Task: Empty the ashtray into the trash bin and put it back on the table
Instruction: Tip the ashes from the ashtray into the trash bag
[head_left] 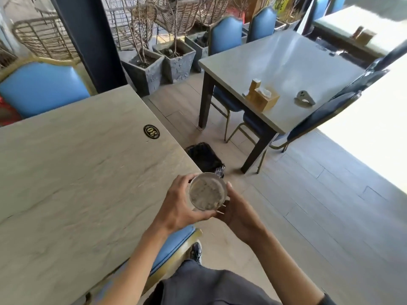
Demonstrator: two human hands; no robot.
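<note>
A round metal ashtray [207, 192] with grey ash inside is held level in the air, just off the right edge of the grey stone-look table [77, 177]. My left hand [179, 202] grips its left rim. Around the ashtray's right and lower side my right hand [236, 211] is cupped, with thin sticks poking out between the fingers. A black trash bin [203, 156] lined with a dark bag stands on the floor a little beyond the ashtray, partly hidden by the table edge.
A black number sticker [151, 131] is on the near table. A second table [284, 69] at the right carries a wooden napkin holder [262, 95] and a metal ashtray [305, 98]. Blue chairs, grey planters [144, 71] and a dark pillar stand around.
</note>
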